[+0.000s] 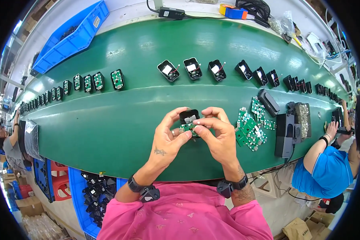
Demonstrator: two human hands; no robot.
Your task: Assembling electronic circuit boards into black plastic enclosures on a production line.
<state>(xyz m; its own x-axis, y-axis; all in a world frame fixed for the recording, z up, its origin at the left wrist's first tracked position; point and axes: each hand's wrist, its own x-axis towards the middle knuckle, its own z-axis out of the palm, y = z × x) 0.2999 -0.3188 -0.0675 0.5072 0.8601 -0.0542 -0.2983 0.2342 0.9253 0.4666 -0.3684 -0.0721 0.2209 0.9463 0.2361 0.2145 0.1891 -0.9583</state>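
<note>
Both hands meet over the near part of the green bench, around a small black housing [189, 115] with a green circuit board [185, 128] at its near side. My left hand [168, 138] is closed on the board's left edge, its thumb and fingers at the housing. From the right, my right hand [216, 136] pinches at the board's right end, where a small white piece shows between the fingers. Whether that piece is a plug cannot be made out. A grey-white patch is visible inside the housing. Beside my right hand lies a pile of loose green circuit boards [250, 130].
Black housings with wires [193, 69] line the bench's far side; board-fitted housings [117, 79] stand left. A dark grey device [284, 136] sits right of the board pile. Blue crates [74, 36] stand far left and below the near edge. Co-workers [326, 170] sit at both ends.
</note>
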